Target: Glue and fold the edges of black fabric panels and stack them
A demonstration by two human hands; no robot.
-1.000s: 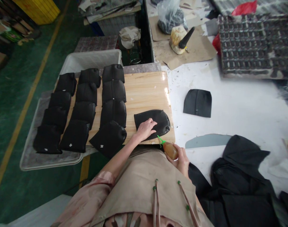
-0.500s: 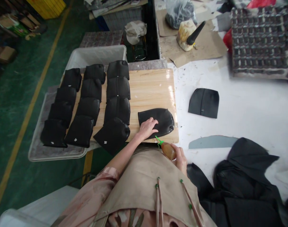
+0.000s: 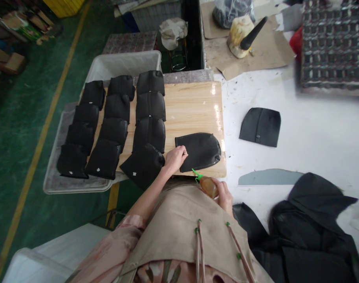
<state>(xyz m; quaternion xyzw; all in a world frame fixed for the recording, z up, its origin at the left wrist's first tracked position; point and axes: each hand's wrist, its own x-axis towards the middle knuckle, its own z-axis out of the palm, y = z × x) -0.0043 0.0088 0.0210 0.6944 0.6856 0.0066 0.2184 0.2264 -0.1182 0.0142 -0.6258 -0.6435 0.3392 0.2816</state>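
Note:
My left hand [image 3: 175,158] rests on the left edge of a black rounded leather piece [image 3: 200,150] that lies on the wooden board [image 3: 191,110]; its fingers are curled and pinch the piece's edge. My right hand [image 3: 225,196] is closed round a small amber glue bottle [image 3: 208,185] with a green nozzle, held just off the board's near edge, nozzle pointing toward the piece. Several black folded pieces [image 3: 117,125] lie in three columns on the left part of the board.
Another black piece [image 3: 260,126] lies alone on the white table [image 3: 315,133]. A heap of black material [image 3: 306,232] sits at the lower right. A white bin [image 3: 120,68], a glue pot with a black cone [image 3: 241,33] and a dark gridded tray [image 3: 334,43] stand behind.
My left hand slid from the middle of the black piece to its left edge and its fingers curled. The right hand with the bottle stayed put. The view shifted slightly left.

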